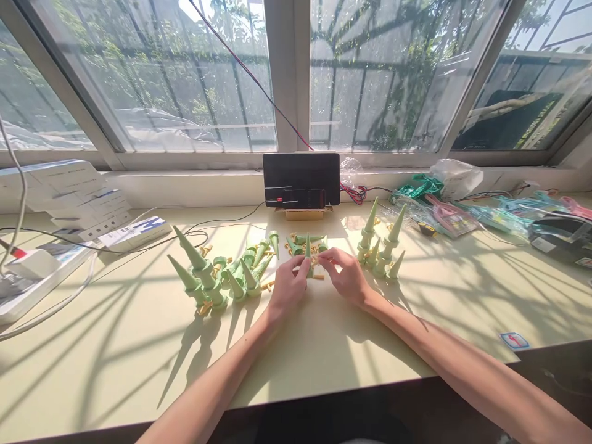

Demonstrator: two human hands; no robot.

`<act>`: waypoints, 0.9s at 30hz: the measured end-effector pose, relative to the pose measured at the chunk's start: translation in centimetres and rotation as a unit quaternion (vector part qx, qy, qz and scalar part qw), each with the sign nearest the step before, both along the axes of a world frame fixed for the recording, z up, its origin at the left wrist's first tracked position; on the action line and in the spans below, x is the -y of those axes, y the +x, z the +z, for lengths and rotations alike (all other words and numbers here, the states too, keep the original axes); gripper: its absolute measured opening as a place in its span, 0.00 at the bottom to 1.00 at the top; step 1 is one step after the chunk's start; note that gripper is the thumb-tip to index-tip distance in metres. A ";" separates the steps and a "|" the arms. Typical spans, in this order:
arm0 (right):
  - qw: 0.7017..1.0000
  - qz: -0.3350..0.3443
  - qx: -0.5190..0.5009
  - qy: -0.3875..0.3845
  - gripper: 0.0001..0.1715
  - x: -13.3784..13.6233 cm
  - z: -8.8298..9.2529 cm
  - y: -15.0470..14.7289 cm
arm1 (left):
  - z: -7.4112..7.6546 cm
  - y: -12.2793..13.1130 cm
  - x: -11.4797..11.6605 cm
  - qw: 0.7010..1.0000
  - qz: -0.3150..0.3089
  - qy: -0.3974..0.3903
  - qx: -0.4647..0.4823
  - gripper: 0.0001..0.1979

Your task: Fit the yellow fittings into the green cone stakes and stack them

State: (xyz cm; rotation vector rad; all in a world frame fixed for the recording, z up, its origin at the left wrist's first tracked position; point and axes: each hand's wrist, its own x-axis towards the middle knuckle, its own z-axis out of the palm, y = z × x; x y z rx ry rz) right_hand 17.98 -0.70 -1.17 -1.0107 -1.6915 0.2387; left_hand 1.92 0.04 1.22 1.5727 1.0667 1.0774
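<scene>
My left hand [290, 282] is closed around the lower part of a green cone-shaped piece [308, 245], whose tip points up. Just to its right, my right hand [346, 275] pinches a small yellow peg-like piece [316, 260] against the side of the green one. The fingers partly hide where the two pieces meet. Behind my hands lie more green cones [309, 238] and yellow bits. A large group of green cones [235, 287] stands and lies to the left, and stacked green cones [383, 254] stand upright to the right.
A black tablet [301, 176] leans on a small stand at the window sill. White boxes [69, 191], a power strip [44, 280] and cables are at the left. Plastic bags [456, 213] and a black device [562, 237] lie at the right. The table's front edge runs below my forearms.
</scene>
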 end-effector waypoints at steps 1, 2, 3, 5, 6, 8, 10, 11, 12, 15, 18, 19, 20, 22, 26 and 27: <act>1.000 0.000 -0.002 -0.002 0.07 0.0 0.0 0.0 | 0.0 0.0 0.0 1.000 -0.002 -0.002 0.001 0.17; 1.000 0.000 -0.005 -0.004 0.07 0.0 0.0 0.0 | 0.0 0.0 0.0 1.000 -0.003 -0.004 0.001 0.17; 1.000 0.000 -0.008 -0.005 0.07 0.0 0.0 0.0 | -0.1 0.0 0.0 1.000 -0.005 -0.005 0.001 0.17; 1.000 0.001 -0.014 -0.009 0.07 0.0 0.0 0.0 | -0.2 0.0 -0.1 1.000 -0.009 -0.007 0.002 0.17; 1.000 0.001 -0.016 -0.010 0.08 0.0 0.0 0.0 | -0.3 0.0 -0.1 1.000 -0.011 -0.008 0.003 0.17; 1.000 0.001 -0.017 -0.013 0.08 0.0 0.0 0.0 | -0.4 0.0 -0.1 1.000 -0.016 -0.010 0.004 0.18; 1.000 0.000 -0.016 -0.015 0.09 0.0 0.0 0.0 | -0.4 0.0 -0.1 1.000 -0.018 -0.014 0.004 0.18; 1.000 -0.002 -0.016 -0.016 0.09 0.0 0.0 0.1 | -0.4 0.0 -0.1 1.000 -0.017 -0.018 0.005 0.18; 1.000 -0.004 -0.016 -0.018 0.09 0.0 0.0 0.1 | -0.4 0.0 -0.1 1.000 -0.015 -0.022 0.007 0.18; 1.000 -0.007 -0.019 -0.020 0.08 0.0 -0.1 0.1 | -0.5 0.0 -0.2 0.999 -0.009 -0.025 0.017 0.18; 1.000 -0.003 -0.022 -0.023 0.08 0.0 -0.2 0.2 | -0.6 0.1 -0.3 0.999 -0.002 -0.019 0.028 0.18; 0.999 -0.001 -0.021 -0.024 0.08 0.0 -0.2 0.2 | -0.6 0.1 -0.3 0.999 0.002 -0.017 0.032 0.18; 0.999 0.000 -0.020 -0.025 0.07 0.0 -0.3 0.2 | -0.7 0.1 -0.3 0.999 0.005 -0.017 0.036 0.18; 1.000 0.003 -0.019 -0.024 0.08 -0.1 -0.4 0.2 | -0.7 0.1 -0.4 0.999 0.013 -0.017 0.042 0.17; 0.999 0.008 -0.020 -0.025 0.08 -0.2 -0.6 0.2 | -0.7 0.0 -0.4 0.999 0.024 -0.015 0.045 0.16; 0.999 0.011 -0.021 -0.027 0.07 -0.2 -0.6 0.2 | -0.7 0.0 -0.3 0.999 0.025 -0.014 0.045 0.17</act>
